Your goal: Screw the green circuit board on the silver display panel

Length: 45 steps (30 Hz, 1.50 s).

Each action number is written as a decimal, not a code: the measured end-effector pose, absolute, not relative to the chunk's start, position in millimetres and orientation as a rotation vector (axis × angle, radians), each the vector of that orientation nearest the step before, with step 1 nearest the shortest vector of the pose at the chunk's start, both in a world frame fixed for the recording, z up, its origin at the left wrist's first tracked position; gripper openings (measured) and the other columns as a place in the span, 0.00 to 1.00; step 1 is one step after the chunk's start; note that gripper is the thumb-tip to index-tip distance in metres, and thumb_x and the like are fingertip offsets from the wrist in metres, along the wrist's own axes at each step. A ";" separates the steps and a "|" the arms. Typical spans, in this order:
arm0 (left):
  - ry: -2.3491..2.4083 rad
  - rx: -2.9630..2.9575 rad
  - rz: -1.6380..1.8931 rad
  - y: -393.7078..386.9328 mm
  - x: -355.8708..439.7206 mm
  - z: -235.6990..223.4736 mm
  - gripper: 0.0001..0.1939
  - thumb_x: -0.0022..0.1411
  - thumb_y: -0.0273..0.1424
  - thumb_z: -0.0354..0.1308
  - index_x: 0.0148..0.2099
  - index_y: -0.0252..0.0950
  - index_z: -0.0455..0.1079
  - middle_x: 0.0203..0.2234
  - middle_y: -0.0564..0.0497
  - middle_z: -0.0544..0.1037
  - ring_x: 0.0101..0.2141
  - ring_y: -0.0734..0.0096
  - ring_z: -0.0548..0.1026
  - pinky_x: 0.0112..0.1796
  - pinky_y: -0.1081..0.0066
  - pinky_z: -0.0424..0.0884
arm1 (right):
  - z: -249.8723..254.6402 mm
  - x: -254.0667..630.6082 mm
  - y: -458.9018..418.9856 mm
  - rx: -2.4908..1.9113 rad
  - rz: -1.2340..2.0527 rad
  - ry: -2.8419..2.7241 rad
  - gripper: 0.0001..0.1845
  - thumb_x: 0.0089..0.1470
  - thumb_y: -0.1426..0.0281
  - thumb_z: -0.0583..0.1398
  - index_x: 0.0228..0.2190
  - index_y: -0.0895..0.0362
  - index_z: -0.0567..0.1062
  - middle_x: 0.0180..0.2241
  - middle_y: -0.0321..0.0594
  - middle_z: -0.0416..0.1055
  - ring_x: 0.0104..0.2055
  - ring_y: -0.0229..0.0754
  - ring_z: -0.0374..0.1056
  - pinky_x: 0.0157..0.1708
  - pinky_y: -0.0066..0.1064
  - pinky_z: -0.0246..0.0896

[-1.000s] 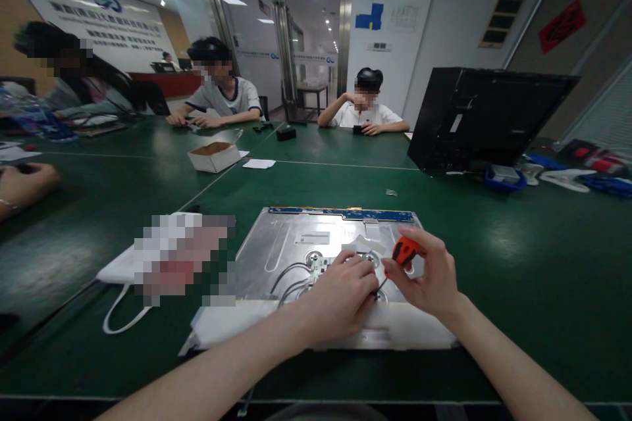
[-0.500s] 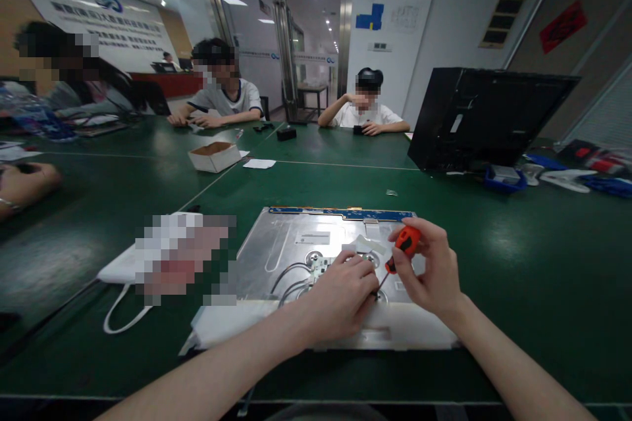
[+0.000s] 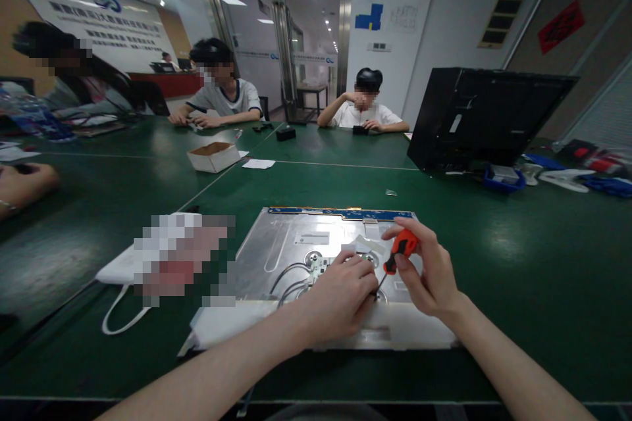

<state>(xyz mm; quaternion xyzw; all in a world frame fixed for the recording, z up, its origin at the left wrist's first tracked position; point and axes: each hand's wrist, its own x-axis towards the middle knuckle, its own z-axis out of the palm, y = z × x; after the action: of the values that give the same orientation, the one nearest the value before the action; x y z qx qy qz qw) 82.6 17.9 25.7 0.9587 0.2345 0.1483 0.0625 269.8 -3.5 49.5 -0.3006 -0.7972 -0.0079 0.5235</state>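
Screwdriver: gripped in right hand, tilted over metal panel.
Left hand: beside shaft; grasp hidden, cannot be told.
Slip risk: left hand could be jabbed if tilted shaft skids.

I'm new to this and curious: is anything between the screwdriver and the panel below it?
Perhaps the left hand: it is right by the low end of the screwdriver, which the right hand holds over the panel. The tip is hard to make out, so contact can't be told. Nothing else visible blocks it.
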 end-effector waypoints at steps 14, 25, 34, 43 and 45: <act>0.698 2.892 0.426 17.5 82.1 26.7 0.05 0.65 0.25 0.55 0.40 0.36 0.72 0.42 0.47 0.77 0.45 0.59 0.74 0.54 0.57 0.61 | 46.8 267.9 -0.1 -0.779 -0.246 -1.860 0.22 0.63 0.71 0.58 0.57 0.51 0.63 0.22 0.27 0.66 0.17 0.34 0.62 0.16 0.22 0.60; 0.698 2.892 0.449 17.8 82.2 25.9 0.05 0.65 0.25 0.54 0.38 0.36 0.71 0.39 0.47 0.77 0.42 0.60 0.74 0.53 0.58 0.63 | 44.0 266.9 0.4 -0.787 -0.183 -1.873 0.26 0.64 0.72 0.56 0.62 0.51 0.60 0.25 0.29 0.68 0.17 0.33 0.61 0.15 0.23 0.60; 0.692 2.884 0.435 17.6 81.8 27.5 0.06 0.65 0.25 0.54 0.39 0.36 0.72 0.41 0.46 0.78 0.44 0.59 0.74 0.54 0.56 0.62 | 46.7 267.8 -0.2 -0.751 -0.178 -1.908 0.23 0.65 0.71 0.56 0.60 0.52 0.61 0.25 0.29 0.69 0.17 0.34 0.63 0.16 0.23 0.60; 0.714 2.916 0.444 18.4 82.7 25.1 0.04 0.64 0.25 0.55 0.37 0.36 0.70 0.37 0.48 0.77 0.40 0.61 0.73 0.51 0.59 0.64 | 45.6 267.1 -1.4 -0.790 -0.162 -1.885 0.26 0.62 0.75 0.55 0.61 0.53 0.61 0.28 0.33 0.70 0.19 0.34 0.64 0.17 0.24 0.64; 0.713 2.908 0.442 18.1 82.6 25.3 0.04 0.64 0.25 0.55 0.37 0.36 0.71 0.38 0.47 0.77 0.41 0.61 0.74 0.52 0.58 0.64 | 44.4 266.4 0.0 -0.793 -0.201 -1.855 0.25 0.63 0.72 0.57 0.59 0.52 0.61 0.26 0.30 0.68 0.18 0.33 0.61 0.16 0.23 0.61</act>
<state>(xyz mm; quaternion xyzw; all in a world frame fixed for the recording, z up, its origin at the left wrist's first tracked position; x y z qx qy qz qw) 82.6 18.1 25.3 0.9592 0.2352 0.1458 0.0576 266.4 0.0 44.4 -0.3319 -0.7768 -0.0843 0.5286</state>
